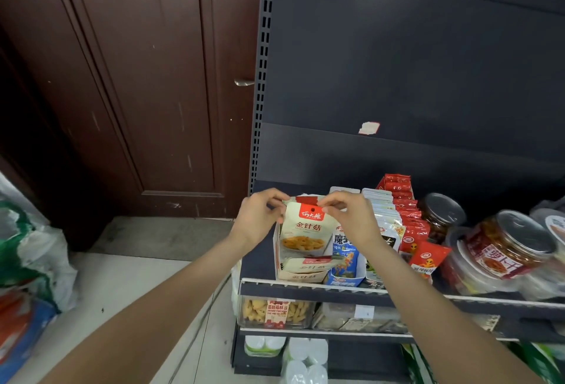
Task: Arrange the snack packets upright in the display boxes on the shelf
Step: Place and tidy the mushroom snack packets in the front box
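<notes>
A cream snack packet [303, 232] with a red label and orange mushroom picture stands upright in the leftmost cream display box [301, 275] on the shelf. My left hand [260, 218] pinches its top left corner. My right hand [351, 215] pinches its top right corner. More cream packets [308, 263] lie flat in the front of the same box. A blue display box [345, 264] with blue packets stands right beside it.
Rows of grey and red packets [406, 221] fill boxes to the right, then clear jars [501, 249] with lids. The shelf's front rail [336, 287] runs below; lower shelves hold biscuit tubs [275, 312]. A brown door [137, 84] and plastic bags [27, 255] stand left.
</notes>
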Action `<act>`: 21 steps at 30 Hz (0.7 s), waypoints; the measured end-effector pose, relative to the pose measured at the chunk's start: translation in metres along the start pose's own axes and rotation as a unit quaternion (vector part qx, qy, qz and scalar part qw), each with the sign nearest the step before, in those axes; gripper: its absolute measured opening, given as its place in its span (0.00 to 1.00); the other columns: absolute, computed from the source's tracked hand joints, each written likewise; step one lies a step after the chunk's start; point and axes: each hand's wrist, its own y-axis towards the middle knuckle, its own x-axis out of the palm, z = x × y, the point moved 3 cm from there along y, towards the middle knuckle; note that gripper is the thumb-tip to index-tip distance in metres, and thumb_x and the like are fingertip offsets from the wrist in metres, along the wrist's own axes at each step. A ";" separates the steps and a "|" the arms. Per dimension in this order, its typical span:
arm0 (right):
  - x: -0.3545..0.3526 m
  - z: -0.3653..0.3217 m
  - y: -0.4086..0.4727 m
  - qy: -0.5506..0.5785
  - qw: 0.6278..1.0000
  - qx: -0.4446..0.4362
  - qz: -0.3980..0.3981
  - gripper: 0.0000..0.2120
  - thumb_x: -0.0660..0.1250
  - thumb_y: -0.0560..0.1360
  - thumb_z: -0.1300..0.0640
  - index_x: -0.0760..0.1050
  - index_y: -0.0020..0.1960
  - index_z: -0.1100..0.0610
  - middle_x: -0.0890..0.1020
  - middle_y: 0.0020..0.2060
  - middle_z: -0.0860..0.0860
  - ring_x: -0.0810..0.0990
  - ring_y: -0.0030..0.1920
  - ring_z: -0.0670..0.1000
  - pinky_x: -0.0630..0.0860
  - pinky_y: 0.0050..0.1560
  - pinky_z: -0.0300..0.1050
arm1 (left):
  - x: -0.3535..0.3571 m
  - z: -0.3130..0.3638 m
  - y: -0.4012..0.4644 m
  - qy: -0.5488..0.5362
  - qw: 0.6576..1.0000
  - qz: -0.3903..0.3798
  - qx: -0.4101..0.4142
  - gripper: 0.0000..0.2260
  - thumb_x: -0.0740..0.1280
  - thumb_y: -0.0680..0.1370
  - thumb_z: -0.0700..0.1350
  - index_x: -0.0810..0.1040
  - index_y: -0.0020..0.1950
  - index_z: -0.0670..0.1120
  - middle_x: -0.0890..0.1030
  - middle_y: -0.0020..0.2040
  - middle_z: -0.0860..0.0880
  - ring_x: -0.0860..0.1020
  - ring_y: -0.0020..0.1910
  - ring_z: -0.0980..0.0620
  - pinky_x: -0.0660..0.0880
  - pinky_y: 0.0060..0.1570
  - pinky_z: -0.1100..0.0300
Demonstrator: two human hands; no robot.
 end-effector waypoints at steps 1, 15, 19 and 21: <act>0.003 0.002 0.001 -0.008 1.000 -0.001 0.000 0.05 0.69 0.74 0.63 0.83 0.46 0.57 0.84 0.45 0.50 0.79 0.44 0.44 0.74 0.49 0.37 | 0.001 -0.001 0.001 0.010 1.000 0.003 0.002 0.09 0.67 0.77 0.39 0.78 0.56 0.49 0.82 0.50 0.50 0.80 0.45 0.55 0.77 0.51 0.61; 0.022 0.022 0.020 -0.106 0.993 -0.052 0.000 0.17 0.70 0.72 0.63 0.78 0.60 0.53 0.76 0.57 0.49 0.70 0.60 0.48 0.64 0.57 0.35 | 0.010 -0.019 0.010 0.171 0.978 -0.116 0.017 0.31 0.70 0.75 0.41 0.62 0.74 0.57 0.70 0.69 0.53 0.66 0.70 0.53 0.67 0.67 0.52; 0.024 0.025 0.023 -0.083 0.996 -0.041 -0.014 0.17 0.70 0.72 0.63 0.78 0.60 0.54 0.77 0.57 0.49 0.72 0.60 0.48 0.66 0.56 0.34 | 0.007 -0.018 0.010 0.149 0.982 -0.111 0.013 0.29 0.70 0.75 0.41 0.65 0.72 0.57 0.71 0.69 0.53 0.69 0.67 0.54 0.69 0.64 0.53; 0.024 0.026 0.026 -0.046 0.998 -0.026 -0.035 0.16 0.70 0.73 0.64 0.78 0.59 0.54 0.78 0.54 0.50 0.75 0.55 0.46 0.69 0.50 0.30 | 0.007 -0.017 0.010 0.132 0.985 -0.113 0.011 0.28 0.70 0.75 0.40 0.66 0.72 0.56 0.72 0.68 0.53 0.71 0.64 0.56 0.71 0.62 0.55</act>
